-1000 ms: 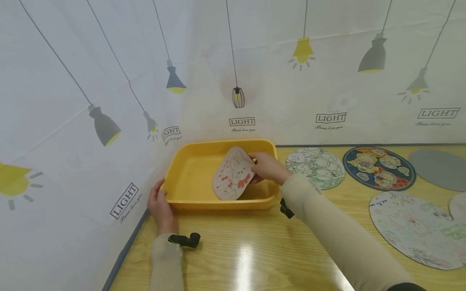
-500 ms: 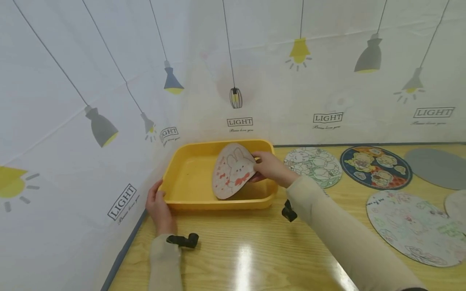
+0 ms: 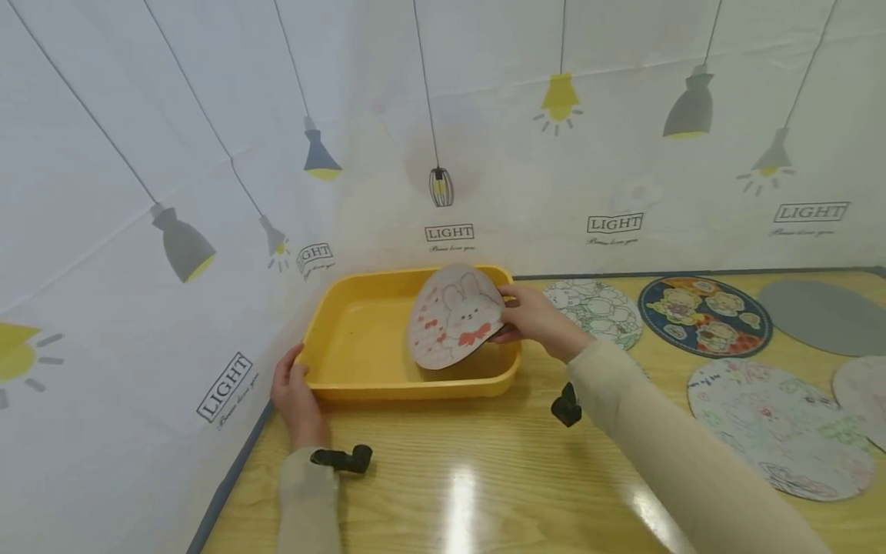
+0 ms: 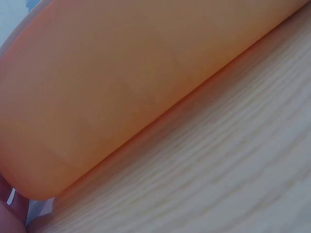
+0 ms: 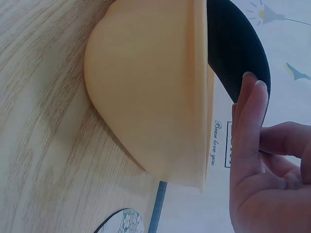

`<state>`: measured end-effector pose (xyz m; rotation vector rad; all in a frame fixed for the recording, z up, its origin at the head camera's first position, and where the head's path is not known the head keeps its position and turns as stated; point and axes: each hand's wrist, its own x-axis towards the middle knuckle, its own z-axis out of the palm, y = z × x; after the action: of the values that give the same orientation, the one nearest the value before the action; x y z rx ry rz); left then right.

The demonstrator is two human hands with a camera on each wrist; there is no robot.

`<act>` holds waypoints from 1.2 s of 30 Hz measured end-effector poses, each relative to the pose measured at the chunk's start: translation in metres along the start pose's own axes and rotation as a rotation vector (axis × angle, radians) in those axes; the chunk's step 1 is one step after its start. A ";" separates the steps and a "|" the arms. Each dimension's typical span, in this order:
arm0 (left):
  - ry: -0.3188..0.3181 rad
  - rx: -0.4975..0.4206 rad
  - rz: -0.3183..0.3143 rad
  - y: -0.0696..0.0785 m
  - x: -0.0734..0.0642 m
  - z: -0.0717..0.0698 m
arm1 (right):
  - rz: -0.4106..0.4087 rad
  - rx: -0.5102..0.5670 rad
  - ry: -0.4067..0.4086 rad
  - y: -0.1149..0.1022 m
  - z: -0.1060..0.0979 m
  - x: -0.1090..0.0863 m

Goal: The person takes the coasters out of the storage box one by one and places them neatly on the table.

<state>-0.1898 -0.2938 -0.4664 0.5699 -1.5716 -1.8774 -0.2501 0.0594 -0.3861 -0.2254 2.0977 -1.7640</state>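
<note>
My right hand [image 3: 533, 317] pinches the right edge of a rounded rabbit-print mat [image 3: 453, 319] with red bows. The mat is tilted over the right half of a yellow plastic tray [image 3: 411, 391], its top edge overlapping the far rim. In the right wrist view its black underside [image 5: 240, 41] rises past the tray's rim, the fingers [image 5: 251, 116] straight along one side and the thumb behind. My left hand [image 3: 298, 400] holds the tray's near left corner, fingers against the outer wall. The left wrist view shows mostly the tray's wall [image 4: 126, 82], with fingers at its lower corner.
Several round mats lie on the wooden table [image 3: 401, 477] to the right: a green floral one [image 3: 598, 312], a dark blue one [image 3: 706, 315], a plain grey one [image 3: 824, 315] and a large pale one [image 3: 775, 423]. A lamp-print wall covering [image 3: 512, 169] stands close behind and left.
My right hand has lifted the rabbit-print mat up and slightly right, turning its printed face more toward the head camera. My left hand stays at the tray's corner.
</note>
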 end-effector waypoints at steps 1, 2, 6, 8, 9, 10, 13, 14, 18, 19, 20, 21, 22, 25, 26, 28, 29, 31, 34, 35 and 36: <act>0.003 -0.001 -0.003 0.000 0.000 0.000 | -0.001 -0.001 0.003 0.000 -0.002 -0.001; 0.005 -0.007 -0.009 0.000 0.000 -0.001 | 0.001 -0.001 0.007 0.001 -0.003 -0.002; 0.017 -0.016 -0.020 0.002 -0.001 -0.001 | 0.006 0.022 0.018 0.002 -0.009 -0.008; 0.017 -0.019 -0.024 0.004 -0.002 -0.001 | -0.001 0.041 0.019 0.003 -0.012 -0.010; 0.019 -0.016 -0.024 0.004 -0.003 -0.001 | -0.009 0.047 0.009 0.003 -0.014 -0.012; 0.019 -0.017 -0.025 0.004 -0.003 -0.001 | -0.015 0.054 0.006 0.004 -0.016 -0.014; 0.016 -0.016 -0.030 0.004 -0.003 -0.002 | -0.027 0.064 -0.005 0.006 -0.022 -0.020; 0.015 -0.016 -0.031 0.004 -0.003 -0.002 | -0.029 0.068 -0.011 0.006 -0.025 -0.022; 0.014 -0.013 -0.022 0.005 -0.003 -0.002 | -0.030 0.071 -0.001 0.010 -0.033 -0.029; 0.015 -0.012 -0.018 0.005 -0.003 -0.002 | -0.031 0.071 -0.002 0.011 -0.035 -0.031; 0.015 -0.009 -0.016 0.005 -0.002 -0.002 | -0.030 0.074 -0.002 0.013 -0.037 -0.033; 0.016 -0.008 -0.016 0.006 -0.002 -0.002 | -0.032 0.079 0.000 0.014 -0.039 -0.035; 0.015 -0.005 -0.015 0.006 -0.003 -0.001 | -0.036 0.086 -0.002 0.016 -0.041 -0.037; 0.014 -0.003 -0.025 0.006 -0.003 -0.001 | -0.041 0.102 -0.005 0.020 -0.048 -0.043; 0.013 -0.005 -0.030 0.006 -0.003 -0.001 | -0.041 0.112 -0.004 0.022 -0.051 -0.046; 0.014 -0.003 -0.037 0.006 -0.004 -0.001 | -0.035 0.127 -0.001 0.025 -0.055 -0.051; 0.016 -0.002 -0.038 0.006 -0.004 -0.001 | -0.030 0.130 0.000 0.026 -0.057 -0.053; 0.019 0.001 -0.039 0.006 -0.003 0.000 | -0.025 0.148 0.003 0.029 -0.062 -0.057; 0.016 0.000 -0.037 0.005 -0.002 0.000 | -0.021 0.169 0.005 0.033 -0.069 -0.064; 0.013 0.000 -0.036 0.004 -0.001 0.000 | -0.023 0.176 0.002 0.033 -0.071 -0.066; 0.010 0.002 -0.036 0.003 -0.001 0.000 | -0.023 0.182 0.001 0.034 -0.073 -0.069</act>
<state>-0.1884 -0.2935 -0.4631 0.6112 -1.5663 -1.8969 -0.2116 0.1574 -0.3965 -0.1982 1.9271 -1.9543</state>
